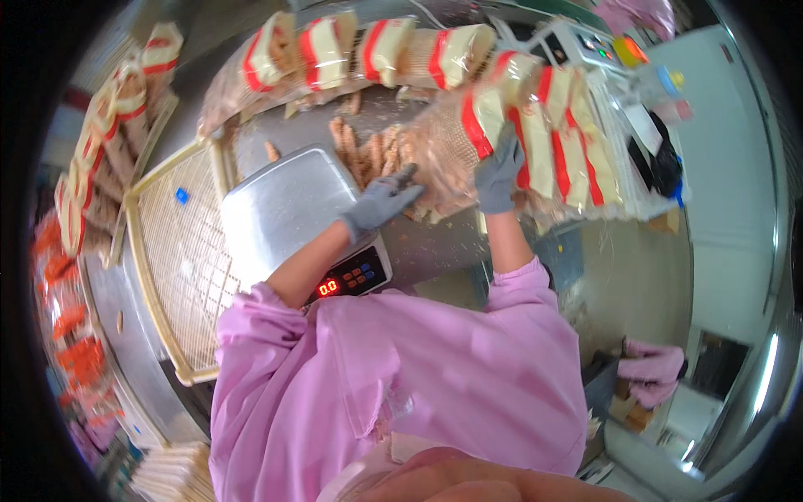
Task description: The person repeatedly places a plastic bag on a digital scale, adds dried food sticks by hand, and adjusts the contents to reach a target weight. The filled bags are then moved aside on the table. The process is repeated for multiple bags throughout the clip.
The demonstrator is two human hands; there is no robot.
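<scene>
My right hand, in a grey glove, grips the top end of a clear plastic bag with a cream and red band. Motion blurs this bag, and brownish contents show through it. My left hand, gloved alike, has its fingers apart near the bag's lower end, holding nothing. Beyond my left fingers lies a pile of loose brown twisted snack sticks. Left of them, the steel pan of a digital scale is bare. The scale's red display is lit.
Similar filled bags line the table's far side, and more lean together at the right. An empty-looking mesh tray holds a small blue piece. Further left stand more bags. A machine with lit buttons stands far right.
</scene>
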